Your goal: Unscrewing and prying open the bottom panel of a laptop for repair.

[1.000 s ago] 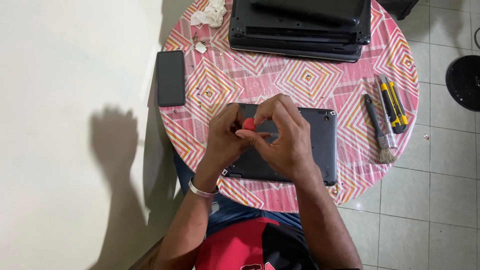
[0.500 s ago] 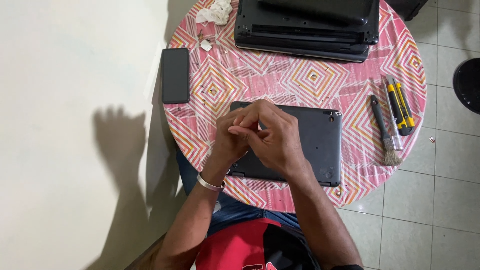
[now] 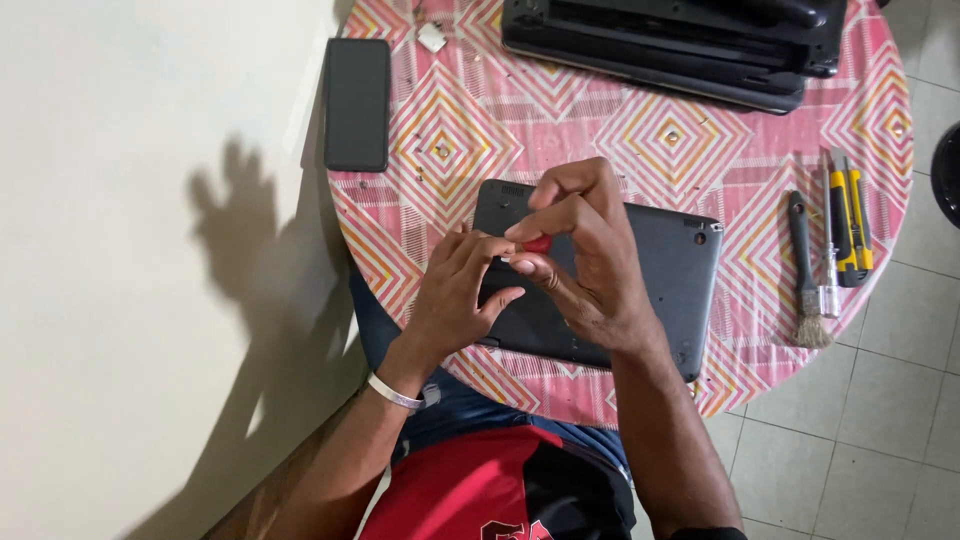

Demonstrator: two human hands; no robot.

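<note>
A dark grey laptop (image 3: 660,275) lies bottom-up on the round table's pink patterned cloth (image 3: 640,140), near the front edge. Over its left half, my right hand (image 3: 585,265) pinches a small red-handled tool (image 3: 537,244) upright between thumb and fingers. My left hand (image 3: 455,295) rests flat on the laptop's left edge, its fingertips touching the right hand's fingers beside the red handle. What is under the tool's tip is hidden by my fingers.
A black phone (image 3: 356,103) lies at the table's left edge. Stacked black laptops (image 3: 680,40) fill the far side. At the right edge lie a small brush (image 3: 805,275), a clear-handled screwdriver (image 3: 828,270) and a yellow utility knife (image 3: 848,225). Tiled floor lies to the right.
The view has moved closer and shifted. My hands stay on the laptop's left half; the red handle, hidden half a second ago, shows again between my right fingers.
</note>
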